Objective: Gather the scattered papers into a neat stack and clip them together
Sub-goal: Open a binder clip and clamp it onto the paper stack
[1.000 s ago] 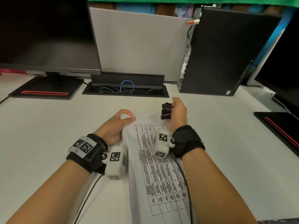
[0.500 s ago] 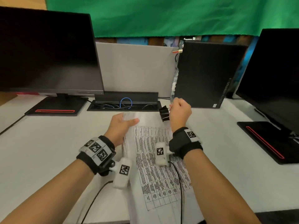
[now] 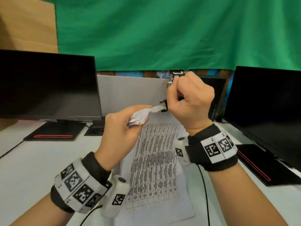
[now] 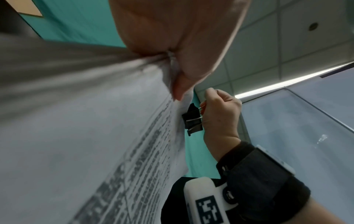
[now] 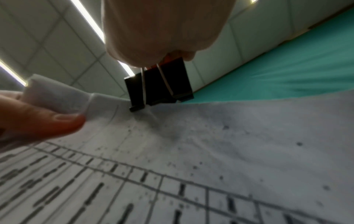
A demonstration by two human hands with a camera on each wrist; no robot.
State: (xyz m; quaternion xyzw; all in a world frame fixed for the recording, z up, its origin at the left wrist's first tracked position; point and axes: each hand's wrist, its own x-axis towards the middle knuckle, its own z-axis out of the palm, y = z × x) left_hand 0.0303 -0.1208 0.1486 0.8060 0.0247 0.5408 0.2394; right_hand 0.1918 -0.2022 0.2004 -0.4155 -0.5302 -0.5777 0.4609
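Observation:
A stack of printed papers point(image 3: 154, 163) with tables is lifted at its far end above the white desk point(image 3: 32, 168). My left hand point(image 3: 120, 128) pinches the stack's top left corner point(image 4: 168, 72), which is crumpled under the thumb. My right hand point(image 3: 189, 98) squeezes the wire handles of a black binder clip point(image 5: 159, 83); the clip point(image 4: 192, 119) sits at the top edge of the papers point(image 5: 191, 144), to the right of the left thumb point(image 5: 42, 122). Whether its mouth has closed over the sheets is not visible.
A dark monitor point(image 3: 47, 85) stands at the left and another monitor point(image 3: 267, 103) at the right, each on a black base with a red line. A grey divider point(image 3: 130, 93) and a black computer case stand behind the hands. Wrist cables trail over the desk.
Both hands have risen from the desk, lifting the papers' far end. The right hand carried the binder clip up to the top edge. The head view has tilted upward.

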